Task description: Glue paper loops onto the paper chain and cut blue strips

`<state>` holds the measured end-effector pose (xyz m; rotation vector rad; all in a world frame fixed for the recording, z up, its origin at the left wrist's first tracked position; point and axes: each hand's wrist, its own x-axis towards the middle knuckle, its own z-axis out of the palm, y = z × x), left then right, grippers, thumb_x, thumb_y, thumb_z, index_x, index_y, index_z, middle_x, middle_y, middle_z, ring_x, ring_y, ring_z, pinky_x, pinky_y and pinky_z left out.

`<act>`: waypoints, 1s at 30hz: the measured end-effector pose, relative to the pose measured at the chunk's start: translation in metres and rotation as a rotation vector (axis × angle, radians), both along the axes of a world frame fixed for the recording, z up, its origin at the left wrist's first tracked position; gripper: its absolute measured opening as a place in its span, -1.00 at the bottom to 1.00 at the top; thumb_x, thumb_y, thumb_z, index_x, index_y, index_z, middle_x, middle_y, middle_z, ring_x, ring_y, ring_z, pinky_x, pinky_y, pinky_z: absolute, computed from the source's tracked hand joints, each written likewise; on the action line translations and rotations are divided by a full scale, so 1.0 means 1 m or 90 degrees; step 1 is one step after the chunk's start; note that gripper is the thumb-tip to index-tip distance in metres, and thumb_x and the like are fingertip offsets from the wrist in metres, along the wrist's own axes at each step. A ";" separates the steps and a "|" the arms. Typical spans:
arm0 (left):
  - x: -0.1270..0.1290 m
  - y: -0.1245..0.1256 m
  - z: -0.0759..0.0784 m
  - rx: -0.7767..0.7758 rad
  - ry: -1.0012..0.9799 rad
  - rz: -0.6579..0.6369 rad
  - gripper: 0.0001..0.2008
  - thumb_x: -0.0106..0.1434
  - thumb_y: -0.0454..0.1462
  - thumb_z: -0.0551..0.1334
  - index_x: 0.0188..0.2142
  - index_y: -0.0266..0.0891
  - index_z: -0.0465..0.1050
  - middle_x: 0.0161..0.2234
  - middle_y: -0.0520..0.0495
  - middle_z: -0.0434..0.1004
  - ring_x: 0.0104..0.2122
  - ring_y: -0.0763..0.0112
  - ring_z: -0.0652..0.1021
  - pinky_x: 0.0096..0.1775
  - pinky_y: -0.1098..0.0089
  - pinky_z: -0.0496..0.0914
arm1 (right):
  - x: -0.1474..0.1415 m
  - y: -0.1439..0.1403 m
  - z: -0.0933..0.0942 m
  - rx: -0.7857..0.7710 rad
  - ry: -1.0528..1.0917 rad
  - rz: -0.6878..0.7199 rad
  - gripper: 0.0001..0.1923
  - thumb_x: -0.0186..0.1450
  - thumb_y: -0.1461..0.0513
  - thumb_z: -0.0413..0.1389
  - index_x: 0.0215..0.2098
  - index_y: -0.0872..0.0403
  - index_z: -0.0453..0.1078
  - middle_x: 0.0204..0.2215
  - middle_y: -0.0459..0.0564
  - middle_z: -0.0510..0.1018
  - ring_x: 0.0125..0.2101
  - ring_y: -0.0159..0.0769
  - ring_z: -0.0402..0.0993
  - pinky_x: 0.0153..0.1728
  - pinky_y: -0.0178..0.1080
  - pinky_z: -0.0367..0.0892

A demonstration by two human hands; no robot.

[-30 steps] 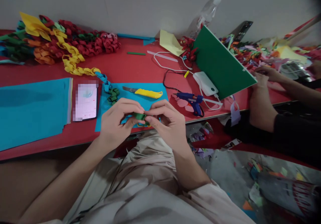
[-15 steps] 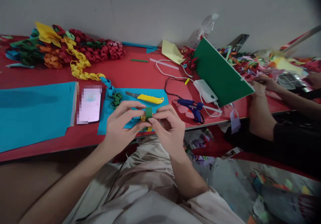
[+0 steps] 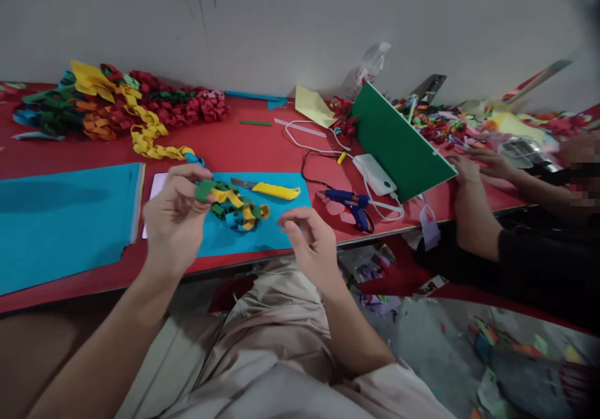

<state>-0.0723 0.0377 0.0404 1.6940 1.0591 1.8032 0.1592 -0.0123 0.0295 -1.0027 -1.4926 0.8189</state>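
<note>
My left hand (image 3: 169, 222) pinches a green loop at the end of a paper chain (image 3: 238, 208). Yellow, green and blue links trail from it to the right, over a blue sheet (image 3: 281, 241). My right hand (image 3: 313, 244) is apart from the chain, its fingers loosely bent with a gap to the thumb and nothing in them. Just beyond the chain lies a yellow utility knife (image 3: 276, 191) with its blade out. To the right of my right hand rests a blue hot glue gun (image 3: 349, 200). A phone (image 3: 156, 194) is partly hidden behind my left hand.
Blue sheets (image 3: 60, 219) lie at the left, with a heap of paper chains (image 3: 164, 103) behind. A white power bank (image 3: 375, 174) and cables sit before a leaning green board (image 3: 398, 147). Another person's hands (image 3: 469, 166) work at the far right.
My hands have parted. The left one has moved left, holding the chain's green end loop, while the right one has let go. More of the chain now shows between them.
</note>
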 end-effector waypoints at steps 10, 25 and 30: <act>-0.045 0.009 0.046 0.148 -0.214 0.089 -0.56 0.02 -0.18 0.64 -0.50 -0.21 0.37 -0.28 0.06 0.58 -0.31 0.52 0.50 -0.23 0.36 0.42 | 0.030 0.013 -0.064 0.032 -0.283 -0.234 -0.62 0.51 0.00 -0.05 -0.43 -0.02 0.16 -0.65 -0.25 0.21 -0.64 -0.43 0.16 -0.52 -0.31 0.08; -0.049 0.026 0.025 0.076 -0.099 0.017 -0.67 0.38 0.03 0.34 -0.19 -0.20 0.53 -0.27 0.01 0.62 -0.30 0.49 0.55 -0.32 0.43 0.45 | 0.020 0.021 -0.072 0.037 -0.494 -0.230 -0.64 0.51 0.03 -0.09 -0.39 0.00 0.28 -0.58 -0.09 0.45 -0.57 -0.31 0.38 -0.47 -0.28 0.09; -0.054 0.030 0.023 0.113 -0.023 0.036 -0.55 0.29 0.06 0.41 -0.42 -0.24 0.37 -0.24 0.01 0.56 -0.31 0.48 0.50 -0.32 0.39 0.41 | 0.019 0.022 -0.073 0.033 -0.522 -0.236 -0.66 0.51 0.06 -0.06 -0.35 0.03 0.33 -0.54 -0.05 0.51 -0.54 -0.29 0.43 -0.46 -0.28 0.07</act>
